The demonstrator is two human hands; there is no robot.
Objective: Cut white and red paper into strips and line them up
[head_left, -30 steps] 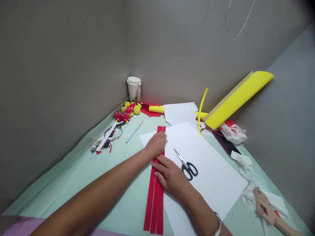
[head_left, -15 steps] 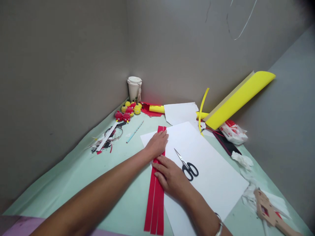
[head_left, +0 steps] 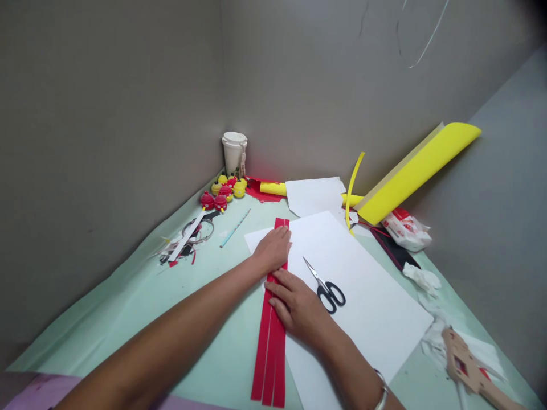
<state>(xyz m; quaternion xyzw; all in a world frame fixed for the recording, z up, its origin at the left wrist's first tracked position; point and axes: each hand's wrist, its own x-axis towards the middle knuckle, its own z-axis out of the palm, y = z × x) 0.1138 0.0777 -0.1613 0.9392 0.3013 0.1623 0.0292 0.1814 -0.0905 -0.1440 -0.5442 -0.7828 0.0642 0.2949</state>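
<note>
Long red paper strips (head_left: 268, 364) lie side by side, running away from me with narrow gaps between them. My left hand (head_left: 273, 249) rests flat across their far part, its fingers stretched over the red. Just nearer, my right hand (head_left: 291, 299) presses on the strips with its fingers laid out and a little apart. Under the strips' far part and to their right is a large white sheet (head_left: 367, 319). On that sheet, right of my hands, lie black-handled scissors (head_left: 325, 286), blades pointing away and left. The strips' middle is partly hidden by my hands.
A pencil (head_left: 235, 229) and a pile of scraps (head_left: 183, 242) lie left. Red and yellow lantern-like balls (head_left: 221, 202) sit before a white cup (head_left: 234, 154). Rolled yellow paper (head_left: 419, 173) leans at the back right. A glue gun (head_left: 464, 359) lies front right.
</note>
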